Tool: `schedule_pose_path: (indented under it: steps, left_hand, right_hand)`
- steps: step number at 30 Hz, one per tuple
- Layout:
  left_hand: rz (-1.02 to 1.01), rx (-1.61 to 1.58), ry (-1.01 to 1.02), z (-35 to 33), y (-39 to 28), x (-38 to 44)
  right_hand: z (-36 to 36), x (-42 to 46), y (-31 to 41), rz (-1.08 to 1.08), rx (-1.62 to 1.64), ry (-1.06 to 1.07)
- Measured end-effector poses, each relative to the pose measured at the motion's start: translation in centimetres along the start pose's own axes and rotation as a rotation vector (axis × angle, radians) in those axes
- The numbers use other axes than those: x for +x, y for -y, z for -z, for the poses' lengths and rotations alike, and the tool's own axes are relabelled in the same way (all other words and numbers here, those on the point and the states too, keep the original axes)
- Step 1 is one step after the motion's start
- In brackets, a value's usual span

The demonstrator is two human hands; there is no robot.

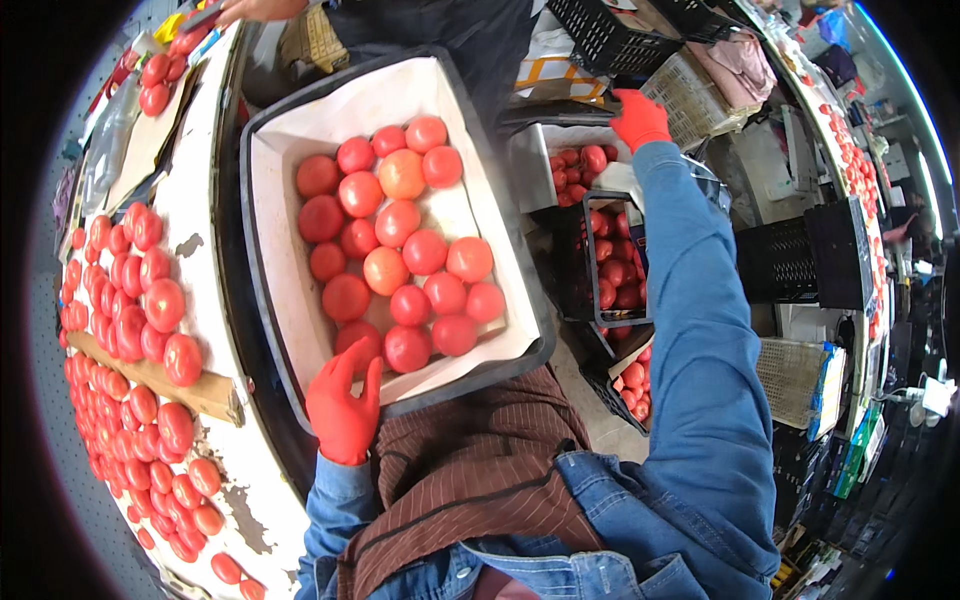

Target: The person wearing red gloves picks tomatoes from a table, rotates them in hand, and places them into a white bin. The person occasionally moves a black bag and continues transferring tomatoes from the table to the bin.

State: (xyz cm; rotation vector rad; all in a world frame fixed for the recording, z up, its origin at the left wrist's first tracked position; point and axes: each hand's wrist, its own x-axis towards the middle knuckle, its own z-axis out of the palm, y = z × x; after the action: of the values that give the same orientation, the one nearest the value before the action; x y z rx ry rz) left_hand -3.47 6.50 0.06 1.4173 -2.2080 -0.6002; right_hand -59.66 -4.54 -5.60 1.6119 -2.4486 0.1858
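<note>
A black plastic crate (259,247) with a white liner lies in front of me, with a loose layer of red and orange-red tomatoes (409,247) inside. At its near left corner is my left hand (345,409), in a red glove. Its fingers are spread beside a tomato (358,341), and I see nothing held in them. My right hand (641,120), also red-gloved, is stretched far out to the right. It is over the edge of a white-lined crate (532,169) of tomatoes; its fingertips and any grip are unclear.
To the left, a white worktop (255,465) bears many tomatoes (127,292) and a cardboard strip (161,375). Black crates of tomatoes (619,259) stand low on the right. Farther right are a black crate (780,255) and a pale basket (690,90). Another person's hand (262,9) shows at the top.
</note>
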Motion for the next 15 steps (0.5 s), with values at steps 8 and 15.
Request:
schedule_pose_path:
  steps: [8,15]
  left_hand:
    - [-0.036,0.010,-0.050,0.0,0.2,-0.3]
    - [-0.072,-0.070,-0.122,-0.3,0.8,-0.4]
  right_hand:
    - [10.8,-5.5,16.9,0.452,0.811,0.054]
    - [6.6,-14.9,29.4,0.703,0.218,1.024]
